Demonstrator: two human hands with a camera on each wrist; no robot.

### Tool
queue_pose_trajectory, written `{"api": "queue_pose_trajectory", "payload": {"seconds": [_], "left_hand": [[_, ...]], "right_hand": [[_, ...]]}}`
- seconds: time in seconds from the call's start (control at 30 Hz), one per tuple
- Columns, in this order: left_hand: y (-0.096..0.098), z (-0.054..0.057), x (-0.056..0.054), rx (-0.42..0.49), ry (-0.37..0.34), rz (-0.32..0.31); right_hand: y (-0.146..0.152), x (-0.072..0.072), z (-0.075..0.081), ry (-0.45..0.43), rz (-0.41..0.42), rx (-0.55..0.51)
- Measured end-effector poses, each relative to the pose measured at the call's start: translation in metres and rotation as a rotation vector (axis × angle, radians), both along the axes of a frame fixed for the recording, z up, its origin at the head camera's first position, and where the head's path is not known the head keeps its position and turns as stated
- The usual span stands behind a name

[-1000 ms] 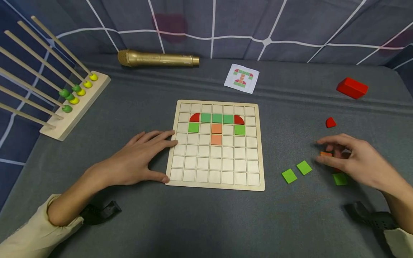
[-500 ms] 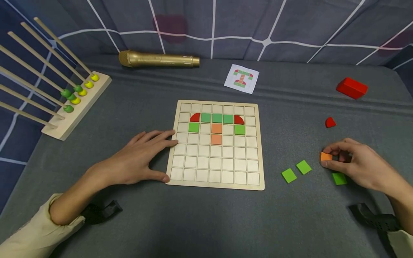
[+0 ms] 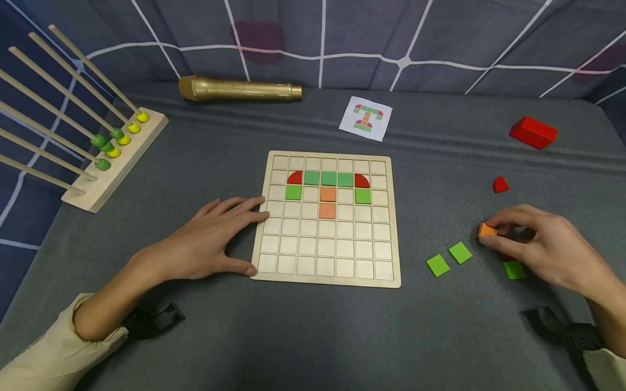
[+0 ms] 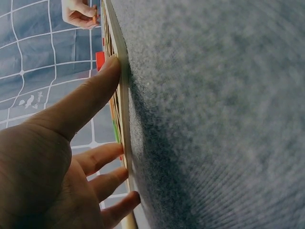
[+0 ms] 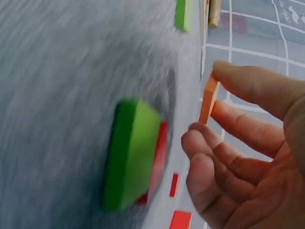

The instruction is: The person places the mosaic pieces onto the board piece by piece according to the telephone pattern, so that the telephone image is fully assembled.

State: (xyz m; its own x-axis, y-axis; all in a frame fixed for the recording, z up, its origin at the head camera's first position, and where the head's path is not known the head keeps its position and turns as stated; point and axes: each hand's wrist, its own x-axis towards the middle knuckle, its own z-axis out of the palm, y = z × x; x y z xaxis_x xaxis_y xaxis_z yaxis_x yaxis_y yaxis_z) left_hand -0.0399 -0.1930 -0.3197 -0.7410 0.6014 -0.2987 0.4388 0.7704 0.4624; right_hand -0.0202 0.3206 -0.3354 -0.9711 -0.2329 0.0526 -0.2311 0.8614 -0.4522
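An orange square tile is pinched between the thumb and fingers of my right hand; the right wrist view shows the orange tile edge-on, lifted off the cloth. Beneath that hand lie a green tile and a mostly hidden red piece. My left hand touches the left edge of the wooden grid board, fingers spread and thumb at the near corner. On the board, red quarter-round pieces flank a row of green tiles. Two orange tiles run down the middle column.
Two light green tiles lie right of the board, with a red quarter-round piece and a red block farther back. A pattern card, a gold microphone and a wooden peg rack with beads stand around the board.
My right hand has taken hold of the orange tile, raised it and shifted it slightly left. My left hand stays at the board's edge.
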Motion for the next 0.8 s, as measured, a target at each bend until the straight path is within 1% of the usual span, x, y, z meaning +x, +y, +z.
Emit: {"api": "queue_pose_trajectory", "payload": {"seconds": [0.13, 0.23, 0.33, 0.53, 0.67, 0.8], "left_hand": [[0.000, 0.000, 0.000, 0.000, -0.001, 0.000], [0.000, 0.000, 0.000, 0.001, 0.001, -0.001], [0.000, 0.000, 0.000, 0.001, 0.004, -0.002], [0.000, 0.000, 0.000, 0.001, 0.003, 0.001], [0.000, 0.000, 0.000, 0.004, 0.003, 0.001], [-0.001, -0.001, 0.000, 0.006, 0.006, -0.002]], "right_hand": [[-0.014, -0.002, 0.005, 0.053, 0.027, -0.047], [-0.026, -0.004, 0.008, 0.073, 0.061, -0.086], [-0.040, -0.006, 0.012, 0.081, 0.120, -0.115], [-0.076, -0.012, 0.021, 0.064, 0.235, -0.208], [-0.103, -0.017, 0.026, 0.033, 0.322, -0.259], [-0.125, -0.023, 0.028, -0.002, 0.392, -0.293]]}}
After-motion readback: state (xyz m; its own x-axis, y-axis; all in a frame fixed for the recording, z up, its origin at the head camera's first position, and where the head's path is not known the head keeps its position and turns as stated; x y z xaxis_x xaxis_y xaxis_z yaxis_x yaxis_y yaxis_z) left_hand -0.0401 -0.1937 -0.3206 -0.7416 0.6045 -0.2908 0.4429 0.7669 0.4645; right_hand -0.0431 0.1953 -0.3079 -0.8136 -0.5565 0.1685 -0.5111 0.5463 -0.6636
